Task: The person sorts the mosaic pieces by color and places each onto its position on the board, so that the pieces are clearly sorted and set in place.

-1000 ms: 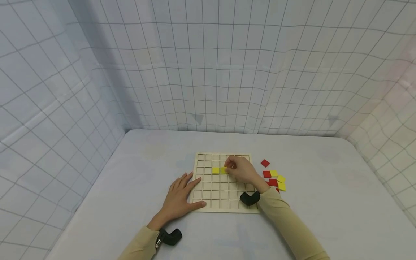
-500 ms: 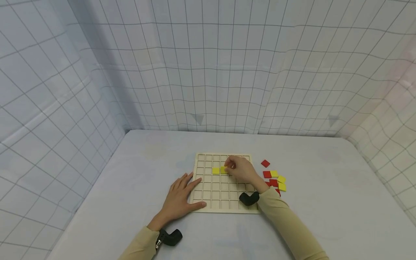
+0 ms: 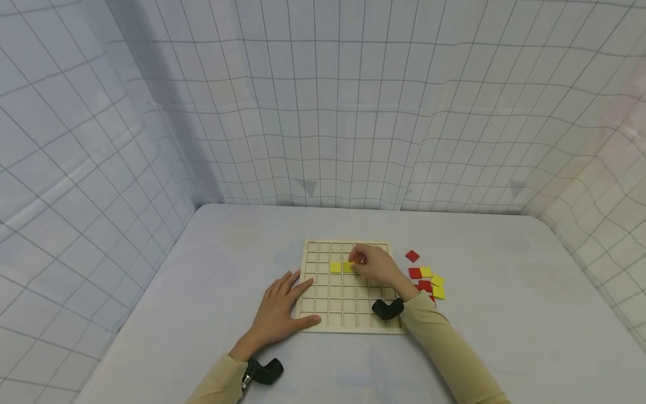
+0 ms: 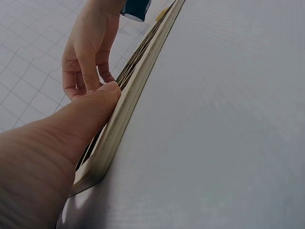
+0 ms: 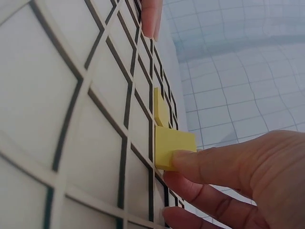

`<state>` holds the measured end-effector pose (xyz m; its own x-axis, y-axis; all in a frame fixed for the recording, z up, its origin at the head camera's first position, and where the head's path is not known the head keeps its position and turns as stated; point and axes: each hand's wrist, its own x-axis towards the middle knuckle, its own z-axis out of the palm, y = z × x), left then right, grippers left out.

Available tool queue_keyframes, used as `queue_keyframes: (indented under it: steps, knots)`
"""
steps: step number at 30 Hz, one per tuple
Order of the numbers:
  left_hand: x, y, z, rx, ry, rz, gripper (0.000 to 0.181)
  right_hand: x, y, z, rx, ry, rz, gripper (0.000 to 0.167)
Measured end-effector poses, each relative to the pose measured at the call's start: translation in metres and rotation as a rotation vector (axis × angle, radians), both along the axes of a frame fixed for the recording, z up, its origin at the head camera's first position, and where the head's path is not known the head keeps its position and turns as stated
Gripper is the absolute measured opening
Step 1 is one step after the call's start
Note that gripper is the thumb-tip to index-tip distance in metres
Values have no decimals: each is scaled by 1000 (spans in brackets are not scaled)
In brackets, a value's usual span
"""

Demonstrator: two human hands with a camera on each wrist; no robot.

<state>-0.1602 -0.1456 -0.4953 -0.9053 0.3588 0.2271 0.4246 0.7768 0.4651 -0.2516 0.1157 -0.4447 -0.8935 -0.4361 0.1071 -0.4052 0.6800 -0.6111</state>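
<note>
A pale wooden grid board [image 3: 342, 306] lies on the table. My left hand [image 3: 275, 315] rests along its left edge, fingers spread and fairly straight; in the left wrist view the thumb [image 4: 102, 98] lies on the board's rim. Over the upper middle of the grid, my right hand [image 3: 374, 266] pinches a yellow square tile [image 5: 170, 143] between thumb and fingers. That tile is tilted up at its cell, standing higher than a second yellow tile [image 5: 160, 107], which sits in the neighbouring cell to the left. The fingers behind the pinched tile are partly hidden.
Right of the board lies a loose group of red tiles [image 3: 415, 273] and yellow tiles [image 3: 438, 292], some overlapping and partly hidden by the right forearm. One red tile [image 3: 412, 256] lies apart, farther back. Grid-patterned curtains [image 3: 328, 112] stand around the table.
</note>
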Motion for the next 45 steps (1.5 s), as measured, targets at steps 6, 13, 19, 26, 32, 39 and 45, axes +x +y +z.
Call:
queue_keyframes:
  steps: [6,13,19,26,32,39,45]
  knots:
    - [0,0,0,-2,-10,3,84,-1,0,-2,8,-5,0,7]
    - [1,0,4,-6,-24,2,84,-1,-2,0,23,-17,-31,7]
    - [2,-1,4,-9,-35,3,84,0,-4,-2,32,-11,-38,4]
    - [1,0,3,2,-23,2,84,0,-5,-2,48,6,-54,4]
    - [1,1,4,-1,-44,5,84,-1,-5,-3,71,17,-60,5]
    - [3,0,6,2,-47,4,83,2,-7,-1,65,22,-66,4]
    - [2,0,4,3,-35,3,83,2,-7,0,70,32,-78,4]
